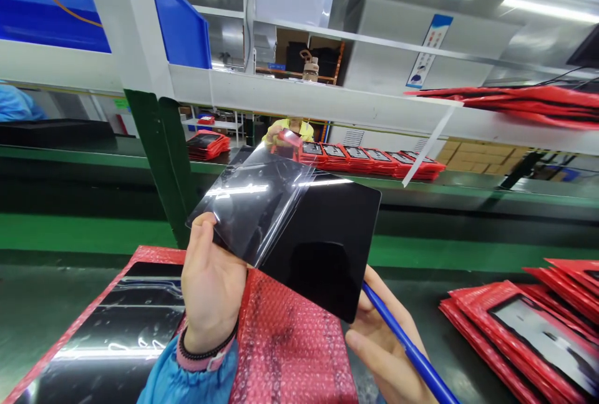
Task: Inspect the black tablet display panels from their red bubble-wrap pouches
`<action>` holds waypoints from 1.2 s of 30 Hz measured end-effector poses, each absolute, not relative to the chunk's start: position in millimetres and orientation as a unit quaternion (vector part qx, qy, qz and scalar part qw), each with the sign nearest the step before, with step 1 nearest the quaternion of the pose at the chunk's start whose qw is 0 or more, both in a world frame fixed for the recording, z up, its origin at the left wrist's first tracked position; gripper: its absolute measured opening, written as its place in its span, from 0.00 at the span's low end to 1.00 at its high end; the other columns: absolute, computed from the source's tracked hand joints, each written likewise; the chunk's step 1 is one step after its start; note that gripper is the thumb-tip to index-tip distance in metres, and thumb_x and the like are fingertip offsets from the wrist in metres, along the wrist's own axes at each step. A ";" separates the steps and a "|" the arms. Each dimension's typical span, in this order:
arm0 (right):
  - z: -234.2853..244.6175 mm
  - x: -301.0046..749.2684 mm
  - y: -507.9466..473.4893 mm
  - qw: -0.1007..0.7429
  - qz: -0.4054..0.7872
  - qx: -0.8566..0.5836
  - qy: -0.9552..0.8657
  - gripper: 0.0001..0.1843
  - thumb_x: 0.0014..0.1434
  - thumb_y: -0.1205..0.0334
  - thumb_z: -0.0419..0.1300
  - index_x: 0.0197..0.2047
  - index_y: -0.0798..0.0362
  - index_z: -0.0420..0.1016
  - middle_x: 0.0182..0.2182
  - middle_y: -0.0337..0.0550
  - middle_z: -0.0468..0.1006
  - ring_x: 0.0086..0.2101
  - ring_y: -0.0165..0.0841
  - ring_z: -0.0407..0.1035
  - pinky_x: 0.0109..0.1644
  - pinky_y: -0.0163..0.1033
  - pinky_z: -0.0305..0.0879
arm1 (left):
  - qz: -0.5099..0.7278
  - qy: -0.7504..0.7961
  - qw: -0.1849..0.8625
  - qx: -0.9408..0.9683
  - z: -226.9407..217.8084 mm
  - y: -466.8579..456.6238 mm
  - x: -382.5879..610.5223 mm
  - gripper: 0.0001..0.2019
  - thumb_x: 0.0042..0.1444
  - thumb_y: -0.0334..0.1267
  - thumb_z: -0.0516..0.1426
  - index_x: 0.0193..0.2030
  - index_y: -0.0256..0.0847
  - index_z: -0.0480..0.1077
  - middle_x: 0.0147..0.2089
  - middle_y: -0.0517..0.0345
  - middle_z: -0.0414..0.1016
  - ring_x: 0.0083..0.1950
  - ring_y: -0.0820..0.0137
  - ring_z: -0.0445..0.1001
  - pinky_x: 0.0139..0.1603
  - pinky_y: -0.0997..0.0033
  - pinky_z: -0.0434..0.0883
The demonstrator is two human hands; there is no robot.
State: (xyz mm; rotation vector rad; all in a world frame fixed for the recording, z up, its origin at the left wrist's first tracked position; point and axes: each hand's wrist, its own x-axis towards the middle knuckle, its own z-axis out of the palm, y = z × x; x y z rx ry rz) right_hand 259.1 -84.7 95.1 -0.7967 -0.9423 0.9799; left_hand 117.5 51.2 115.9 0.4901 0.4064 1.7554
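My left hand [210, 285] grips the near left corner of a glossy black panel [327, 248] and a clear protective film [255, 204] that is partly peeled from it and lifted at the left. My right hand [379, 341] supports the panel's lower right corner from beneath and also holds a blue pen-like stick [407, 345] that runs down to the right. Both hands hold the panel up above a red bubble-wrap bag [290, 341].
A black panel in red bubble wrap [116, 329] lies at lower left. A stack of red-bagged panels [533, 329] sits at right. Beyond a green conveyor [468, 248], more red bags [374, 158] line the far bench, where another person [292, 129] works. A white frame post [154, 142] stands ahead.
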 end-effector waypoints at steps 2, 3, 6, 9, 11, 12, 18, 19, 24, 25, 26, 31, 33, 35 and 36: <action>96.7 259.3 -83.9 0.702 0.449 -0.353 -0.424 0.31 0.53 0.62 0.69 0.60 0.37 0.70 0.49 0.41 0.81 0.56 0.44 0.70 0.65 0.55 0.56 | 0.757 0.170 0.592 0.218 114.9 51.5 117.2 0.07 0.61 0.34 0.55 0.34 0.43 0.73 0.34 0.64 0.75 0.40 0.73 0.75 0.54 0.70 0.69; 97.7 259.2 -83.6 0.700 0.452 -0.354 -0.425 0.31 0.53 0.63 0.69 0.60 0.37 0.70 0.49 0.41 0.81 0.56 0.44 0.70 0.65 0.55 0.56 | 0.757 0.167 0.592 0.220 114.6 51.7 117.2 0.07 0.61 0.34 0.55 0.34 0.43 0.74 0.34 0.64 0.75 0.40 0.73 0.74 0.54 0.70 0.69; 99.7 258.6 -84.2 0.700 0.448 -0.362 -0.422 0.31 0.53 0.62 0.69 0.59 0.37 0.71 0.47 0.41 0.82 0.54 0.43 0.72 0.64 0.53 0.58 | 0.756 0.168 0.595 0.215 114.4 52.6 117.5 0.08 0.62 0.34 0.54 0.35 0.43 0.74 0.34 0.65 0.75 0.39 0.74 0.75 0.53 0.72 0.70; 98.1 258.3 -86.0 0.702 0.431 -0.382 -0.419 0.28 0.55 0.61 0.67 0.59 0.36 0.72 0.44 0.40 0.82 0.49 0.40 0.75 0.60 0.48 0.64 | 0.762 0.182 0.590 0.197 115.1 53.6 117.9 0.09 0.62 0.32 0.54 0.33 0.43 0.75 0.33 0.66 0.75 0.37 0.76 0.74 0.50 0.76 0.70; 95.3 258.3 -87.0 0.702 0.417 -0.395 -0.421 0.25 0.57 0.60 0.66 0.58 0.36 0.72 0.40 0.40 0.81 0.44 0.38 0.76 0.54 0.45 0.68 | 0.768 0.195 0.581 0.187 115.6 54.3 117.9 0.09 0.61 0.30 0.55 0.32 0.42 0.75 0.31 0.67 0.75 0.36 0.77 0.74 0.49 0.79 0.69; 93.8 258.2 -87.3 0.704 0.409 -0.399 -0.422 0.24 0.58 0.60 0.66 0.58 0.36 0.72 0.39 0.39 0.81 0.42 0.38 0.76 0.52 0.43 0.70 | 0.768 0.200 0.579 0.185 115.7 54.6 117.8 0.09 0.61 0.30 0.55 0.32 0.42 0.75 0.31 0.67 0.75 0.36 0.77 0.74 0.49 0.79 0.69; 89.9 255.0 -83.7 0.717 0.402 -0.408 -0.397 0.22 0.60 0.55 0.63 0.58 0.36 0.72 0.45 0.41 0.82 0.48 0.42 0.75 0.54 0.49 0.70 | 0.759 0.181 0.596 0.189 115.7 56.1 117.3 0.08 0.61 0.31 0.55 0.34 0.43 0.75 0.33 0.66 0.74 0.38 0.76 0.74 0.51 0.76 0.69; 89.6 254.7 -82.3 0.724 0.406 -0.401 -0.388 0.21 0.61 0.55 0.61 0.58 0.37 0.72 0.48 0.42 0.81 0.51 0.43 0.74 0.56 0.50 0.69 | 0.755 0.177 0.600 0.194 115.4 56.2 117.3 0.08 0.61 0.32 0.54 0.34 0.42 0.75 0.33 0.65 0.74 0.38 0.75 0.74 0.51 0.75 0.70; 86.9 255.5 -77.3 0.749 0.406 -0.368 -0.371 0.18 0.65 0.57 0.56 0.57 0.40 0.75 0.53 0.41 0.79 0.57 0.41 0.70 0.61 0.52 0.65 | 0.730 0.161 0.626 0.223 111.3 57.6 116.9 0.06 0.60 0.36 0.56 0.34 0.43 0.74 0.37 0.62 0.74 0.42 0.71 0.74 0.53 0.68 0.70; 86.5 255.7 -77.4 0.751 0.409 -0.363 -0.371 0.17 0.65 0.57 0.56 0.56 0.39 0.75 0.53 0.40 0.79 0.57 0.40 0.69 0.62 0.51 0.65 | 0.727 0.158 0.631 0.221 110.3 58.0 116.8 0.06 0.61 0.36 0.57 0.34 0.43 0.74 0.37 0.62 0.74 0.43 0.70 0.73 0.53 0.66 0.70; 86.4 255.9 -77.7 0.754 0.412 -0.355 -0.369 0.17 0.65 0.58 0.56 0.56 0.39 0.75 0.53 0.39 0.79 0.57 0.40 0.69 0.62 0.51 0.64 | 0.725 0.156 0.635 0.218 109.6 58.3 116.7 0.06 0.61 0.36 0.57 0.34 0.42 0.74 0.38 0.62 0.74 0.43 0.70 0.73 0.54 0.65 0.70; 88.4 255.2 -81.9 0.755 0.416 -0.349 -0.369 0.17 0.64 0.58 0.58 0.55 0.38 0.76 0.53 0.40 0.80 0.56 0.41 0.71 0.60 0.52 0.66 | 0.725 0.157 0.634 0.219 109.2 58.5 117.2 0.05 0.60 0.36 0.57 0.34 0.42 0.74 0.38 0.62 0.74 0.43 0.69 0.73 0.56 0.63 0.69; 89.8 254.3 -84.1 0.749 0.409 -0.366 -0.371 0.17 0.63 0.57 0.60 0.55 0.38 0.76 0.51 0.41 0.81 0.54 0.42 0.72 0.58 0.52 0.69 | 0.724 0.159 0.634 0.222 109.9 59.1 117.7 0.05 0.60 0.36 0.58 0.34 0.43 0.74 0.38 0.62 0.74 0.43 0.69 0.73 0.56 0.64 0.69; 91.5 253.5 -86.3 0.740 0.396 -0.395 -0.373 0.19 0.60 0.55 0.63 0.55 0.38 0.75 0.47 0.42 0.82 0.51 0.43 0.74 0.54 0.51 0.72 | 0.725 0.162 0.631 0.223 110.1 60.4 117.8 0.04 0.59 0.37 0.58 0.34 0.43 0.74 0.38 0.62 0.74 0.44 0.69 0.73 0.56 0.64 0.68; 92.4 253.2 -87.3 0.734 0.388 -0.412 -0.376 0.21 0.58 0.54 0.65 0.55 0.39 0.75 0.45 0.43 0.83 0.49 0.44 0.75 0.51 0.50 0.73 | 0.726 0.166 0.629 0.222 110.0 61.1 117.6 0.04 0.59 0.37 0.58 0.35 0.43 0.74 0.38 0.62 0.74 0.44 0.69 0.73 0.56 0.65 0.68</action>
